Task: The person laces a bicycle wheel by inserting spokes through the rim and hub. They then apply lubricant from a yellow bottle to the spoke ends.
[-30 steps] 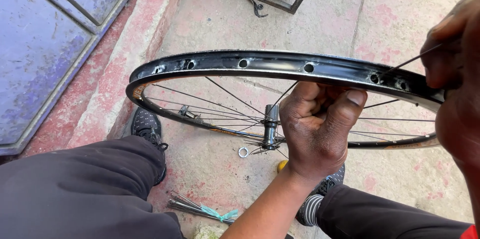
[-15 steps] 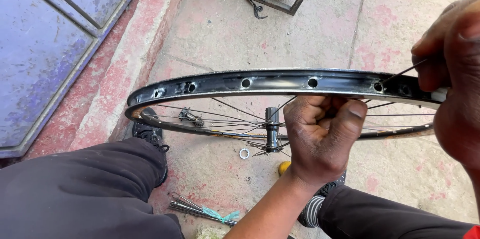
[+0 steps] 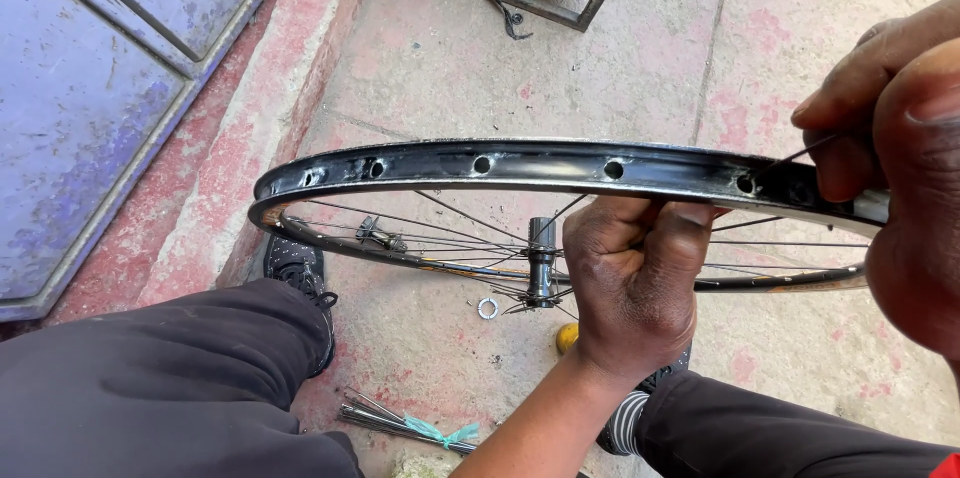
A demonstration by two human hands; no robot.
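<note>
Pavement (image 3: 560, 58) (worn pink, blue door (image 3: 90, 88) alongside) lies beneath 2 hands: left (image 3: 632, 283) clenched, right (image 3: 890, 168) pinching spoke (image 3: 800, 151).

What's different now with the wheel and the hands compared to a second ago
The bicycle wheel rim has turned: its spoke holes have shifted along the top edge. The left hand has closed tighter, its thumb now pressing the rim's underside. The right hand has stayed pinching a thin spoke at the rim. The spoke bundle and washer on the ground are unmoved.
</note>
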